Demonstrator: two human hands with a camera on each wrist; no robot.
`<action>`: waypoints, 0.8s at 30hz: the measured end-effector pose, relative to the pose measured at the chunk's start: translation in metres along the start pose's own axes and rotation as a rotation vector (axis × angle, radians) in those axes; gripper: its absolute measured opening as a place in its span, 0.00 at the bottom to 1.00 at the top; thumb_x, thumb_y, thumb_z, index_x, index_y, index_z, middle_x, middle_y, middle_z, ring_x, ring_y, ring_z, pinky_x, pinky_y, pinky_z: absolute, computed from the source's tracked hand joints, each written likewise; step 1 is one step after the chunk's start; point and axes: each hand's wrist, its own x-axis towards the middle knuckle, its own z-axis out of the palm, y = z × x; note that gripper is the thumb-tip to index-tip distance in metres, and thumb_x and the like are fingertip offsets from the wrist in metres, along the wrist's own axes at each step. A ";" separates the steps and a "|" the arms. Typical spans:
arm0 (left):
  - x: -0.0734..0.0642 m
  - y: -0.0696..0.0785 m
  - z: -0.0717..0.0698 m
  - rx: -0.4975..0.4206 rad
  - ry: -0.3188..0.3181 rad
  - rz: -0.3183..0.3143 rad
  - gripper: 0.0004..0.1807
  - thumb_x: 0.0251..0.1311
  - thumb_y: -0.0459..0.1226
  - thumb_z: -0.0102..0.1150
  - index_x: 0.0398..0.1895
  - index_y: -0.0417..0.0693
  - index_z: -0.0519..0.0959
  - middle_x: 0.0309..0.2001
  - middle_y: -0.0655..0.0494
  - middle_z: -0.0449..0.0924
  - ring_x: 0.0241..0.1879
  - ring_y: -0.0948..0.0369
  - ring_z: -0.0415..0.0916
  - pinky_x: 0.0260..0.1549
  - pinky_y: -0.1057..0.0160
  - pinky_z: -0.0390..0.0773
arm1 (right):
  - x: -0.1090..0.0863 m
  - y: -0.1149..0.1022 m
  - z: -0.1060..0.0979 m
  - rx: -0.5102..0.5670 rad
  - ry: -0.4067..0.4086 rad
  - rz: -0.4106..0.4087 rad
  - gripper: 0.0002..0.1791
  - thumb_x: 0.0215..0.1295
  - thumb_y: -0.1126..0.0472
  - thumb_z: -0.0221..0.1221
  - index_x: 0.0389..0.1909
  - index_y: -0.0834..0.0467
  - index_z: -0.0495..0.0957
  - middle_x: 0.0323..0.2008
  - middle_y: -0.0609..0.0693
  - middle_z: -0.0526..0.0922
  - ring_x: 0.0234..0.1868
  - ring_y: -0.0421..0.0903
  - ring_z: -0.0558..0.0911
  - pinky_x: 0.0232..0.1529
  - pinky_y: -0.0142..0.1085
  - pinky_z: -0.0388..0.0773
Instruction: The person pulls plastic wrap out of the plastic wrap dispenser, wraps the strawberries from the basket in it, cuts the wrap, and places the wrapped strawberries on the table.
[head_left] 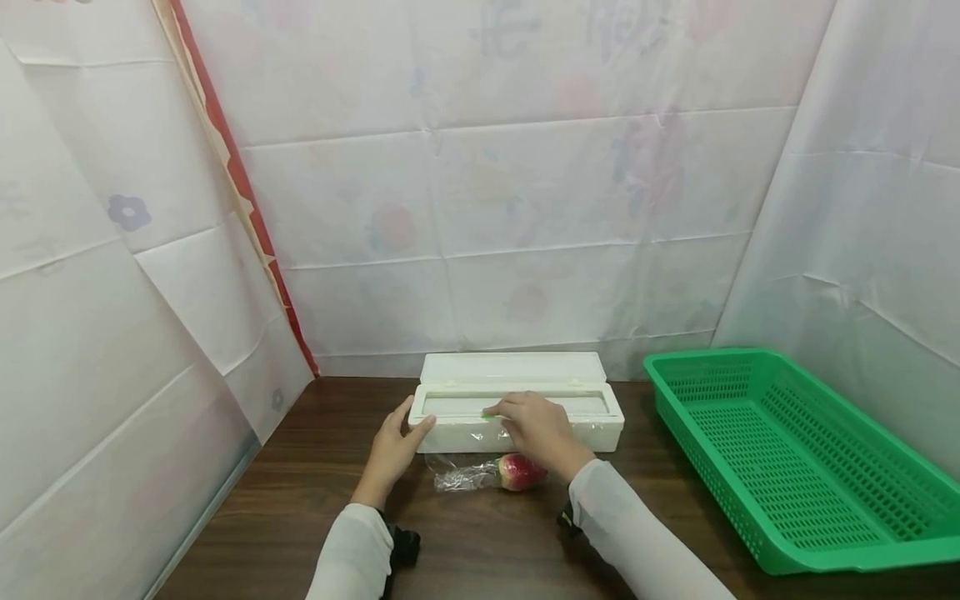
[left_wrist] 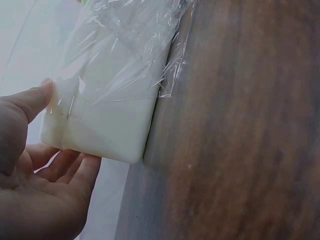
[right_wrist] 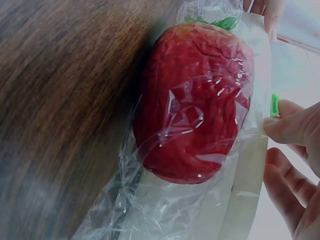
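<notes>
A white cling film dispenser box (head_left: pixel 517 435) sits on the table with its lid (head_left: pixel 513 367) raised at the back. My left hand (head_left: pixel 392 450) grips the left end of the box, thumb at the front edge and fingers behind. My right hand (head_left: pixel 542 423) pinches a small green slider cutter (right_wrist: pixel 274 105) at the box's front top edge. Clear cling film (left_wrist: pixel 135 45) hangs over the box front. Before the box lies a red fruit (right_wrist: pixel 195 105) with green leaves, covered by crinkled clear film; it looks like a strawberry. My right wrist partly overhangs it.
A green perforated plastic basket (head_left: pixel 787 467) stands at the right of the dark wooden table (head_left: pixel 285 508). White printed sheets (head_left: pixel 517 200) hang behind and at both sides, close to the box's back.
</notes>
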 end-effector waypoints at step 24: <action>0.000 -0.001 0.000 0.000 0.001 -0.003 0.44 0.57 0.59 0.54 0.71 0.47 0.54 0.67 0.37 0.56 0.65 0.42 0.52 0.60 0.36 0.57 | 0.005 -0.001 0.000 -0.040 -0.045 -0.042 0.22 0.60 0.66 0.55 0.48 0.37 0.80 0.46 0.35 0.82 0.41 0.37 0.78 0.23 0.34 0.78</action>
